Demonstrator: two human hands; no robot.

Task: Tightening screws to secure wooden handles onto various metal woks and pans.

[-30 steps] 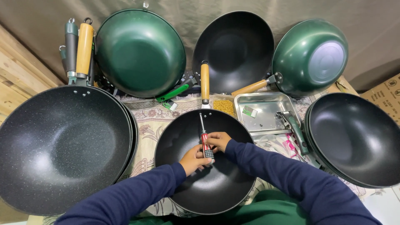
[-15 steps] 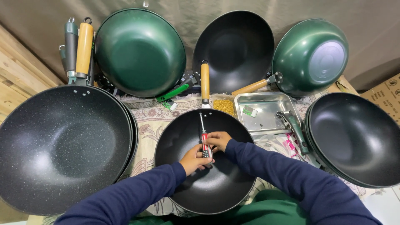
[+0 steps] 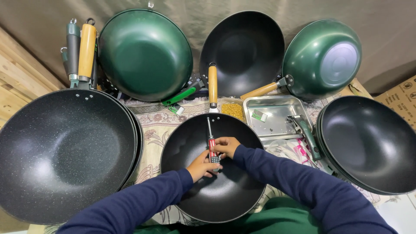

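At lower centre, left hand (image 3: 200, 165) and right hand (image 3: 226, 146) both clasp a red-handled screwdriver (image 3: 211, 143) inside the black wok (image 3: 190, 190), tip aimed toward its wooden handle (image 3: 212, 86), apparently at the fastening. Steel tray (image 3: 260, 130) beyond.

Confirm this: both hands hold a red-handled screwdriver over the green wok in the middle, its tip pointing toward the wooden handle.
Not quite. The head view shows the left hand and right hand holding the screwdriver over a black wok, not a green one. Its tip does point toward the wooden handle.
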